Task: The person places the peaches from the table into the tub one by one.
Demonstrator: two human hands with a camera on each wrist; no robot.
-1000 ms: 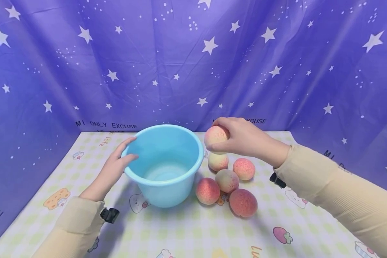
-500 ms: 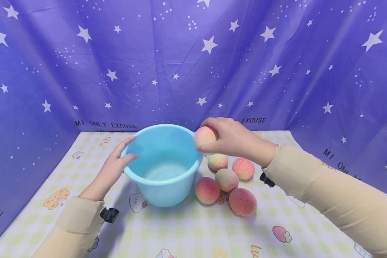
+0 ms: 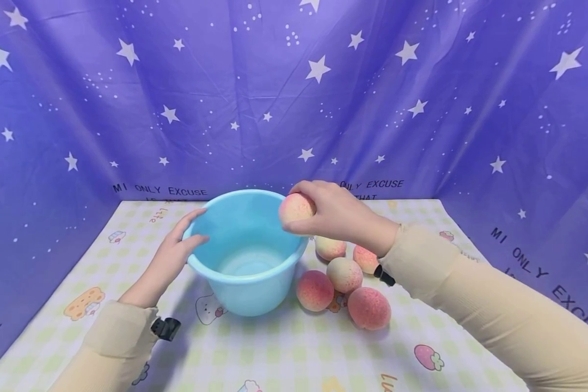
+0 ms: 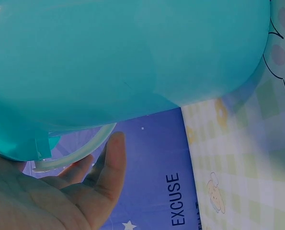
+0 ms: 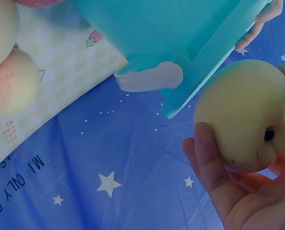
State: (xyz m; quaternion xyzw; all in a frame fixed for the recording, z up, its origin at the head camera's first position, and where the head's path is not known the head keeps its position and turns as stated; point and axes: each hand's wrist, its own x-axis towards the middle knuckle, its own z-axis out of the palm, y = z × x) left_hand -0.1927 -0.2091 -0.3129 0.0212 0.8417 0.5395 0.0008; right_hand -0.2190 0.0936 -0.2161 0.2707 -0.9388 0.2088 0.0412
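A light blue bucket (image 3: 255, 294) stands upright on the table. My left hand (image 3: 164, 261) grips its left rim, with the thumb over the edge; in the left wrist view the other fingers (image 4: 114, 163) show outside, by the pale carrying handle (image 4: 77, 155). Over the bucket's right rim, my right hand (image 3: 340, 212) holds a pink and yellow peach (image 3: 296, 211) between thumb and fingers. The right wrist view shows the stem hollow of that peach (image 5: 243, 115). Inside the bucket, the visible floor (image 3: 250, 260) is bare.
Several more peaches sit to the right of the bucket, among them a dark pink one (image 3: 369, 308) and a pale one (image 3: 344, 275). My right forearm partly covers another peach (image 3: 365, 258). A purple starry curtain (image 3: 284, 98) hangs behind the checked tablecloth (image 3: 255, 348).
My right hand has carried the peach leftward, from above the other peaches to over the bucket's right rim. The left hand and the bucket stay put.
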